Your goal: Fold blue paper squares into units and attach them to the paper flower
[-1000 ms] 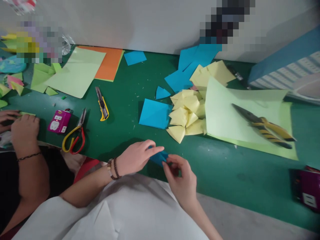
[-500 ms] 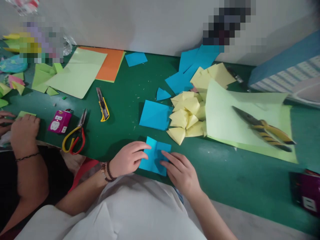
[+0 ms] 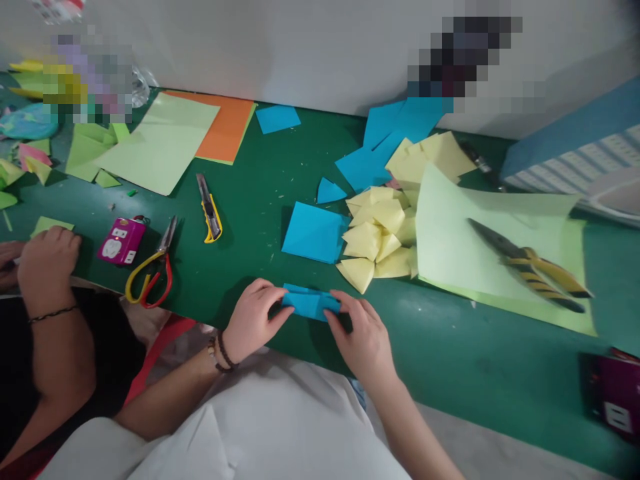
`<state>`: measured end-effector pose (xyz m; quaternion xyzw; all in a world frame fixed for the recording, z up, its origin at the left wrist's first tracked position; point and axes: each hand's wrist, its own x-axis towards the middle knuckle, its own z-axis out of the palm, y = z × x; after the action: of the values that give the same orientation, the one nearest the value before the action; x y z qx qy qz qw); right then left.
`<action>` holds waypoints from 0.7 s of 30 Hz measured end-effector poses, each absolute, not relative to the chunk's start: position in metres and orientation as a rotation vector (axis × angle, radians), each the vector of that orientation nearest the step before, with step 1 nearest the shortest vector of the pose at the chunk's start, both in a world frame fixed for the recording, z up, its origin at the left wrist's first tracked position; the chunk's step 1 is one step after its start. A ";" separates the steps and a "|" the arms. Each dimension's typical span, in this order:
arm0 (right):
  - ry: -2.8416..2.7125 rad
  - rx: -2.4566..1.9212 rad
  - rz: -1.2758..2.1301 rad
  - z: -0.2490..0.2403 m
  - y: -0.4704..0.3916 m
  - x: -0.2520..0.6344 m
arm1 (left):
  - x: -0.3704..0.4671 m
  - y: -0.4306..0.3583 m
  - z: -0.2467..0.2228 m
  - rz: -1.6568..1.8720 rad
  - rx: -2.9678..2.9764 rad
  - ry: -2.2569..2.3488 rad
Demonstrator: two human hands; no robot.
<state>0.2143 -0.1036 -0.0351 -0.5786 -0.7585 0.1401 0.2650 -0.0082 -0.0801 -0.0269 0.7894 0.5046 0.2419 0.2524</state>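
Observation:
Between my hands a blue square of paper point(image 3: 310, 303) is bent over on itself, its near edge lifted toward the far one. My left hand point(image 3: 257, 313) pinches its left end between thumb and fingers. At the right end my right hand point(image 3: 363, 333) grips it the same way. Just beyond lies a stack of blue paper squares point(image 3: 314, 232). Against that stack rests a pile of folded pale yellow paper pieces point(image 3: 377, 223). A small blue folded piece point(image 3: 330, 191) sits behind the stack.
Scissors point(image 3: 153, 270), a yellow utility knife point(image 3: 209, 210) and a purple box point(image 3: 121, 241) lie to the left. Pliers point(image 3: 530, 263) rest on light green sheets point(image 3: 450, 233) at right. A co-worker's hand point(image 3: 49, 257) is at far left, near green paper point(image 3: 53, 225).
The blue paper lay flat and open with a crease under my spread fingers. Now its near edge is folded up and both hands pinch its ends.

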 end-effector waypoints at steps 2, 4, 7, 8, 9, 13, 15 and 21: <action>-2.061 -1.617 0.342 -0.035 -0.101 0.210 | -0.005 -0.079 -0.028 0.636 2.117 1.420; -2.104 -1.638 0.321 -0.035 -0.100 0.208 | -0.004 -0.079 -0.028 0.590 2.157 1.393; -2.148 -1.628 0.321 -0.033 -0.099 0.208 | -0.003 -0.079 -0.027 0.501 2.269 1.320; -2.153 -1.629 0.323 -0.032 -0.098 0.208 | -0.003 -0.079 -0.027 0.481 2.293 1.308; -2.158 -1.630 0.325 -0.032 -0.098 0.208 | -0.003 -0.079 -0.026 0.469 2.304 1.305; -2.176 -1.624 0.334 -0.030 -0.096 0.209 | -0.002 -0.077 -0.025 0.439 2.310 1.314; -2.177 -1.626 0.334 -0.031 -0.096 0.209 | -0.002 -0.077 -0.024 0.416 2.307 1.319; -2.175 -1.624 0.348 -0.032 -0.096 0.209 | -0.003 -0.078 -0.025 0.411 2.289 1.327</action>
<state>0.2090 -0.0958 -0.0320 -0.5812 -0.7786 0.1245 0.2011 -0.0026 -0.0777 -0.0251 0.8320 0.4823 0.1494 0.2301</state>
